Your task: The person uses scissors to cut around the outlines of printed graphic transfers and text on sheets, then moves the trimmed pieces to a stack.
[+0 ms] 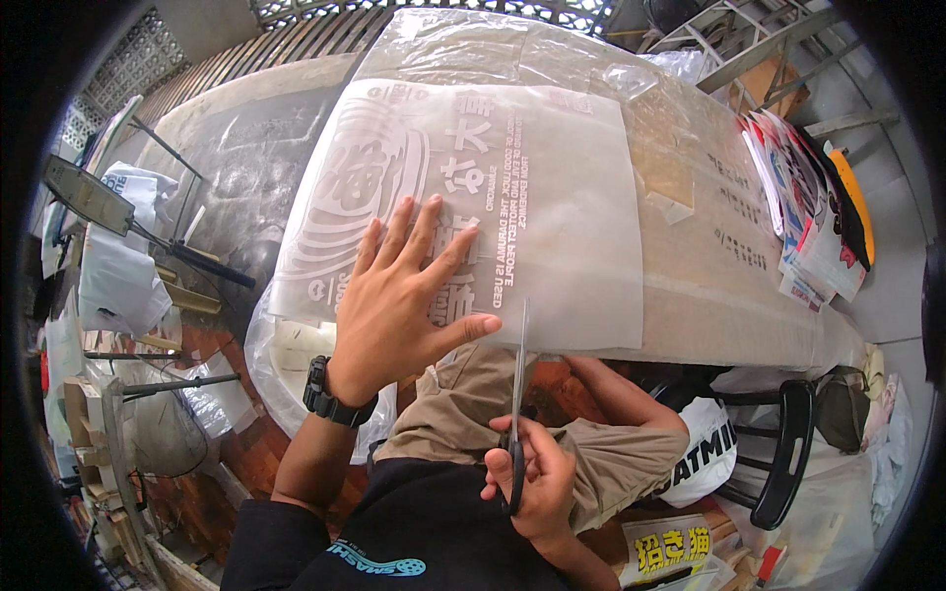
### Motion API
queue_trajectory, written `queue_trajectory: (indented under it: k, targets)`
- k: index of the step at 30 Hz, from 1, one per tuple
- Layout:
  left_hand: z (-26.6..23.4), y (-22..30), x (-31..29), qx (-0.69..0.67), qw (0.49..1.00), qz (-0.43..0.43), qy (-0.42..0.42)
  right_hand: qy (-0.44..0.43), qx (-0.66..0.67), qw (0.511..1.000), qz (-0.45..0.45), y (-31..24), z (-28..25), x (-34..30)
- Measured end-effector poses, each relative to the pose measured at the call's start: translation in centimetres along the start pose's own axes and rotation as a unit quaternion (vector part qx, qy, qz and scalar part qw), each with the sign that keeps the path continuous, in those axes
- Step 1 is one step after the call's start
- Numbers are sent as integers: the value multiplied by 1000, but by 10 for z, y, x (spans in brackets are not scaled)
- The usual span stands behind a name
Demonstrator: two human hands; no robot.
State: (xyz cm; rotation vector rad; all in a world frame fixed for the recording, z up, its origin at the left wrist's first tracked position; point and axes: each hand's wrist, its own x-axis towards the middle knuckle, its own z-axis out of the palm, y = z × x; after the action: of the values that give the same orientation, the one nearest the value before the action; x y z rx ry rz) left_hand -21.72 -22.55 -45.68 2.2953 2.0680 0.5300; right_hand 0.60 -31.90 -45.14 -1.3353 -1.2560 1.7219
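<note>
Right hand (pixel 540 485): closed around the black handles of a pair of scissors (pixel 517 399), which are held upright with the point away from the body. The blades are seen as one narrow strip; whether they are parted cannot be told. The tip is seen over the near edge of a milky plastic sheet (pixel 581 212); whether contact is made cannot be told.

Left hand (pixel 399 303): laid palm down on the printed part of the same sheet, fingers spread, thumb pointed toward the scissors; nothing is clasped. A black watch (pixel 331 396) is worn on the wrist.

Sheet: spread on the near part of a table (pixel 680 305), its near edge by the seated person's lap. Pale lettering and a curved pattern are shown on the left, the right part being plain. Clear plastic (pixel 443 44) is laid over the table beyond.

Surroundings: a pile of colourful printed bags (pixel 816 222) is placed at the table's right end, with a ladder (pixel 759 59) behind. A black stool (pixel 785 453) is seen at lower right; white bags (pixel 118 281) are hung at left.
</note>
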Motion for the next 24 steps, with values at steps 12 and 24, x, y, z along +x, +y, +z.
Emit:
queue_trajectory:
  k: [12,24]
  targets:
    - [2,1,1,-4,1000,6,19,14,4,1000,-6,1,1,-1]
    - [-3,3,11,-39,999,22,-4,13,-31,999,19,-6,-1,-6]
